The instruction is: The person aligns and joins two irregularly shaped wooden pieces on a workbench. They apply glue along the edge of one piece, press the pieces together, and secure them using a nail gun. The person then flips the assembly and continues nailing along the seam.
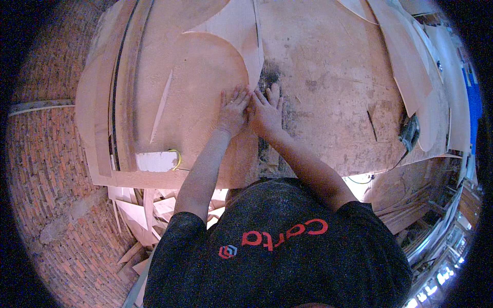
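Note:
My left hand (234,112) lies on a wood sheet (197,113), its fingers stretched out and slightly apart. Just to its right is my right hand (266,110), fingers spread, close to the seam by a dark smudged patch. The two hands meet or nearly meet at the fingertips. Right above them ends the pointed tip of a pale curved wood piece (246,38). I cannot tell whether the fingers touch that tip. Nothing is visibly gripped in either hand.
A thin wood sliver (162,108) and a white piece (154,161) beside a yellow curved strip (178,159) lie left. A dark corded power tool (409,134) and a thin dark stick (372,126) are right. Wood offcuts (136,215) pile below the table; brick paving (46,174) is left.

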Demonstrator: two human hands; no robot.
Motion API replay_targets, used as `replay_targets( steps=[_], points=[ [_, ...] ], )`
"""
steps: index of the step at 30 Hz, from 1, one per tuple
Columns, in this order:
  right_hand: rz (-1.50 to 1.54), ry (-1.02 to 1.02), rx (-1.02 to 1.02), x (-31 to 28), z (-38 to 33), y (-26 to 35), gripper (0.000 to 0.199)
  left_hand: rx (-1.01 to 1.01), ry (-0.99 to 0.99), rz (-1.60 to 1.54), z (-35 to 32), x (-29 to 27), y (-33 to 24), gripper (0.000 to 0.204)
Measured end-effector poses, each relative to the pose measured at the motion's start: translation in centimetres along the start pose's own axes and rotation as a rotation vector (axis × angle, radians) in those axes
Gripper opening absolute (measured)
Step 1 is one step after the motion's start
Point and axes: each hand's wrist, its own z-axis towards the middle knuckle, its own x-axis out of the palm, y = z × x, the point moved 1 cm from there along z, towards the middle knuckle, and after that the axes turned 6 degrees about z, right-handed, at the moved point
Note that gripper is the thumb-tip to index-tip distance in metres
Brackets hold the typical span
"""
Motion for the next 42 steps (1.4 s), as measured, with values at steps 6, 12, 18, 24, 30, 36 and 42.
replay_targets(
  steps=[6,12,18,24,30,36,42],
  points=[
    [0.034,0.029,0.033,-0.4,0.1,0.5,0.059,-0.005,-0.019,-0.014,0.2,0.1,0.0,0.059],
    [0.07,0.033,0.043,-0.8,0.3,0.6,0.057,-0.038,-0.01,0.001,0.7,0.9,0.3,0.056],
    [0.078,0.03,0.041,-0.5,0.7,0.4,0.056,-0.028,-0.061,-0.003,0.9,1.5,0.5,0.055],
    [0.087,0.031,0.057,-0.8,0.9,0.6,0.056,-0.052,-0.018,-0.028,1.2,1.1,0.3,0.054],
    [0.081,0.032,0.055,-0.9,1.2,0.6,0.057,-0.068,-0.017,-0.008,1.5,0.9,0.1,0.056],
    [0.038,0.039,0.063,-0.3,1.6,0.2,0.057,-0.081,0.016,0.004,1.9,0.9,0.2,0.056],
    [0.071,0.001,0.053,-0.1,2.0,0.1,0.054,-0.102,0.019,-0.008,2.2,1.3,0.4,0.056]
  ],
)
